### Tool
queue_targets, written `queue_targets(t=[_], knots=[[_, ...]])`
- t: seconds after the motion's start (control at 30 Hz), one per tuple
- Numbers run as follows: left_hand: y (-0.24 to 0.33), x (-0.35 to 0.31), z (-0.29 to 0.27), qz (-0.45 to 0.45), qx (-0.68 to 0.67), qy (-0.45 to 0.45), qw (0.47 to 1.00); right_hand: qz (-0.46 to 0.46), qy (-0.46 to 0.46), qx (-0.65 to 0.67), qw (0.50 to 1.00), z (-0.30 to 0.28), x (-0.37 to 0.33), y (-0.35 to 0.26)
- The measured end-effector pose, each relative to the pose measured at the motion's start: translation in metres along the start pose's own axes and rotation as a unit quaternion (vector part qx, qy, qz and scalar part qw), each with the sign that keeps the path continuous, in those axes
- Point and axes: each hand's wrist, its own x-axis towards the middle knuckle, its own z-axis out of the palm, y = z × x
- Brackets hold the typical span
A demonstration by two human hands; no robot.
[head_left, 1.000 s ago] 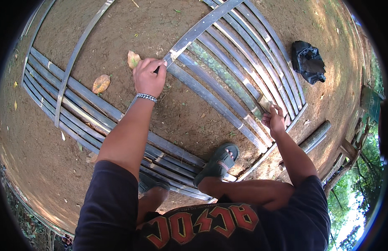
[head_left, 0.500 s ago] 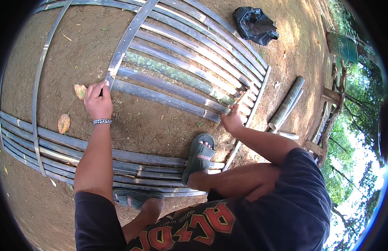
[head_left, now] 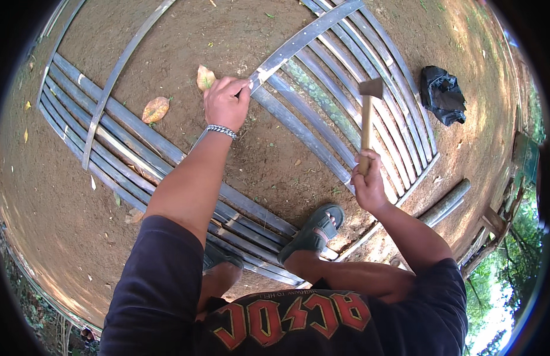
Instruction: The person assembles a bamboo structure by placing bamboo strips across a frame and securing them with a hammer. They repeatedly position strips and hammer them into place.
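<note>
My left hand (head_left: 226, 105), with a chain bracelet at its wrist, is closed in a pinch at the near end of a dark bamboo crosspiece (head_left: 307, 37). What lies between its fingertips is too small to make out. The crosspiece lies over a row of long split-bamboo slats (head_left: 301, 132), one of them mottled green. My right hand (head_left: 370, 185) is wrapped round the wooden handle of a hatchet (head_left: 367, 121). The hatchet stands head up over the slats, its dark broad head away from me and apart from the left hand.
More bamboo slats (head_left: 135, 153) run past my sandals (head_left: 316, 231), crossed by a thin strip (head_left: 118, 74). Dry leaves (head_left: 156, 110) lie on the bare soil. A black plastic bag (head_left: 442, 95) and cut bamboo poles (head_left: 446, 203) are at the right.
My right hand has lifted the hatchet off the slats near their right end and brought it upright. My left hand keeps its place at the crosspiece's end. The whole view has turned.
</note>
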Motion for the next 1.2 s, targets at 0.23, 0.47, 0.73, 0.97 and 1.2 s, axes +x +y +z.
queue_targets(t=[0.23,0.47,0.73,0.97,1.2], knots=[[0.008,-0.001,-0.002,0.001,0.006,-0.012,1.000,-0.099,-0.086,-0.011,0.991,0.057,0.023,-0.021],[0.009,0.001,-0.003,-0.014,0.011,0.004,1.000,-0.152,-0.090,-0.003,0.984,0.093,0.028,-0.022],[0.011,0.002,-0.007,-0.022,0.019,-0.027,0.999,-0.142,-0.076,-0.050,0.986,0.109,0.037,-0.037],[0.013,0.001,-0.009,-0.019,0.019,-0.024,0.999,-0.075,-0.075,-0.062,0.992,0.106,0.052,-0.061],[0.012,0.001,-0.006,0.006,0.029,-0.009,1.000,-0.085,-0.041,-0.137,0.986,0.105,0.053,-0.077]])
